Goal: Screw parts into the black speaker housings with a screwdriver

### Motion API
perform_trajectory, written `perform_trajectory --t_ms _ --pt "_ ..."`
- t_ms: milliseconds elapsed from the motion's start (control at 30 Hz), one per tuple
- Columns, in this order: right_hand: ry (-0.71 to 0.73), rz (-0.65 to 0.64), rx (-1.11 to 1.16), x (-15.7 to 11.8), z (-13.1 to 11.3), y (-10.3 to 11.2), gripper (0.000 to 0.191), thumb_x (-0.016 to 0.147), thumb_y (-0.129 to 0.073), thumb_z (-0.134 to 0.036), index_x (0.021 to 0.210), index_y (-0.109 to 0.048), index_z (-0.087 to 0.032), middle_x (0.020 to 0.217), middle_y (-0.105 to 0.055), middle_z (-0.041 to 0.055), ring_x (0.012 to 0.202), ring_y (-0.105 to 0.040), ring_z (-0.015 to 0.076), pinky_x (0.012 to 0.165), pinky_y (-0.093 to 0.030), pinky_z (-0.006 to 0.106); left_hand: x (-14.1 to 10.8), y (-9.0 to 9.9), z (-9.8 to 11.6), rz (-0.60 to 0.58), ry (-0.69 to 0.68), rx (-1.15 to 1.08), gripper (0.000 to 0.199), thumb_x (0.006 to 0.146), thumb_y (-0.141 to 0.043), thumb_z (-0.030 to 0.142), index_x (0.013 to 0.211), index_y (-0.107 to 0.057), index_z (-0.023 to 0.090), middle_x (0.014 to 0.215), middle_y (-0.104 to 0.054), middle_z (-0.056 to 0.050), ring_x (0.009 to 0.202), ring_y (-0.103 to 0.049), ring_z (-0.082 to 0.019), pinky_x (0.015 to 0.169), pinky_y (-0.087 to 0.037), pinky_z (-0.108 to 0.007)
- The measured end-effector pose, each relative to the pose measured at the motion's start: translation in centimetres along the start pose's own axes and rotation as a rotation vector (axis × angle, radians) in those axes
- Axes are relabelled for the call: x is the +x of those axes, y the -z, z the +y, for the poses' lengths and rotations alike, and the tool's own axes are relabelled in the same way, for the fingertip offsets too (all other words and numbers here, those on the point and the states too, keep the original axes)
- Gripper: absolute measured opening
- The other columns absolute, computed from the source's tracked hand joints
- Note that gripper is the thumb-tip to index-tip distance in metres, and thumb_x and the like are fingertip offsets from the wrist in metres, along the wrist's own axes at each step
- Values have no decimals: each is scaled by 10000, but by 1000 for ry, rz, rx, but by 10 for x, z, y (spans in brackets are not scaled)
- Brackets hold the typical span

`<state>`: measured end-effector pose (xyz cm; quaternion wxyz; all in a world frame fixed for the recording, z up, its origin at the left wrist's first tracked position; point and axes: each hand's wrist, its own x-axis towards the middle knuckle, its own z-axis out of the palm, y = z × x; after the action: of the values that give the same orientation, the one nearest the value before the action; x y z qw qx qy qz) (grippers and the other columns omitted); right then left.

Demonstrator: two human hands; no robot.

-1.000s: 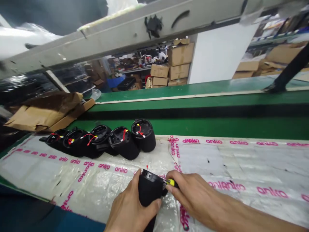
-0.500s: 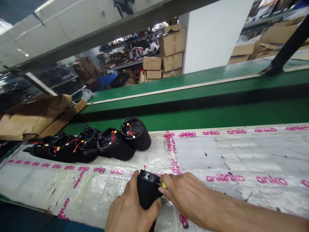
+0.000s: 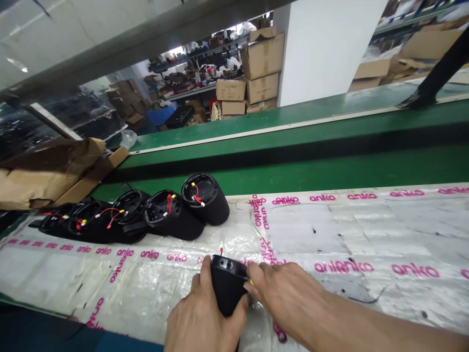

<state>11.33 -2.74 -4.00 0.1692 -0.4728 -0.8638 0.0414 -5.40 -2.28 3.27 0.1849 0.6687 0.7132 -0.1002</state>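
My left hand is wrapped round a black cylindrical housing, apparently a speaker body, gripping it from the left. It stands tilted, with a glossy rim at the top and a small red wire end sticking up. On the housing's right side, my right hand pinches at the rim. A small yellow piece shows between its thumb and fingers, mostly hidden, so its kind is unclear. Beyond the hands, several similar black housings lie in a row, with red wires and yellow and white connectors in their open ends.
Plastic sheeting printed in pink covers the near worktop. Behind it runs a green bench surface. An opened cardboard box sits at the left, and stacked cartons stand farther back. A grey beam crosses overhead; a black post rises at the right.
The yellow piece is more covered by the fingers of my right hand. Both hands keep their hold on the black housing; the view has shifted slightly.
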Motion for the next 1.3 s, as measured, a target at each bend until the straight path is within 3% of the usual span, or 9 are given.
perform_trajectory --t_ms 267,433,567,700,867,1100,1300 --pt "108 -125 -196 11 1 12 144 897 -612 -221 936 -478 -188 563 -516 -51 372 -481 171 383 -99 364 6 0 -4 -8 0 7 795 863 -526 444 1504 -236 74 1245 -648 -197 997 -688 -371 870 -515 -503" --pt "153 -194 -241 15 -3 21 169 850 -628 -163 905 -474 -201 584 -515 -48 362 -457 168 383 -90 377 8 0 -4 -27 6 3 789 868 -528 454 1498 -247 73 1182 -679 -198 935 -704 -380 824 -527 -518" --pt "136 -226 -187 21 -3 29 122 898 -585 -146 890 -473 -196 615 -561 -24 390 -498 172 399 -119 357 7 -1 -3 -26 18 27 805 869 -530 463 1500 -239 58 1247 -644 -218 928 -705 -381 818 -528 -523" --pt "47 -299 31 21 0 28 88 1002 -524 -236 960 -496 -164 635 -609 -3 463 -588 204 418 -170 336 6 -1 -5 -9 7 28 799 868 -528 450 1507 -233 71 1308 -609 -211 978 -694 -370 849 -521 -506" --pt "-145 -189 198 15 -1 17 90 1039 -458 -288 1013 -474 -203 691 -626 -1 603 -652 252 468 -264 298 3 0 -8 -1 15 -1 775 867 -513 441 1510 -242 102 1288 -634 -182 1038 -678 -359 894 -500 -480" --pt "-46 -248 31 18 -5 14 163 1046 -452 -309 919 -441 -207 637 -586 -13 486 -604 234 427 -146 322 1 0 -6 9 32 -7 783 855 -517 466 1499 -264 99 1305 -621 -196 1052 -672 -353 899 -491 -455" --pt "23 -244 2 18 -3 16 148 1052 -440 -280 924 -428 -205 660 -580 -20 471 -594 225 430 -159 334 1 -1 -6 11 24 -1 789 861 -494 505 1497 -263 100 1315 -608 -207 1043 -675 -346 874 -492 -426"
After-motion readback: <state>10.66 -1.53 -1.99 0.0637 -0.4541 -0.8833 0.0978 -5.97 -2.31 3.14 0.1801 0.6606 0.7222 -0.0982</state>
